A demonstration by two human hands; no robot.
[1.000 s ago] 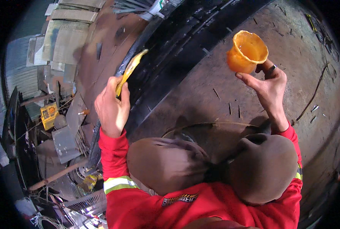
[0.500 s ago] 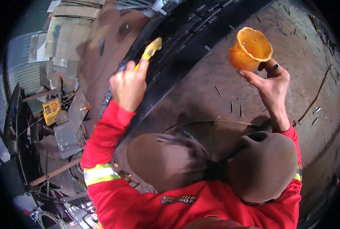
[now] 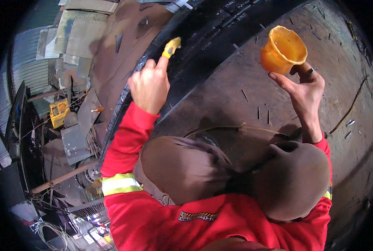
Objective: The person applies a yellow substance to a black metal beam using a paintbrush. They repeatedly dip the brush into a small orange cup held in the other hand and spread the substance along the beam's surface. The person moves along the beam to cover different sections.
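My left hand [image 3: 149, 85] is closed around the yellow handle of a small paintbrush [image 3: 173, 45], its index finger stretched along the handle. The brush has a yellowish, clumped tip and is over a long black-coated metal piece [image 3: 211, 50]; whether it touches that surface I cannot tell. In my right hand [image 3: 301, 85] is an orange, translucent plastic cup [image 3: 273, 56] with a wavy, uneven rim, gripped low by thumb and fingers. The cup is tilted so that its inside shows, and it is held above the brown floor. How much it contains is unclear.
Both my knees [image 3: 182, 167] are bent below the hands. Thin rods [image 3: 245, 95] and scraps lie on the brown floor [image 3: 220, 100]. At left are cardboard sheets [image 3: 79, 35], a yellow case [image 3: 59, 113], metal plates [image 3: 75, 144] and a long pipe [image 3: 65, 178].
My left hand and the brush have moved a little to the right along the black piece. The cup has stayed in my right hand with about the same tilt. The whole view has shifted slightly.
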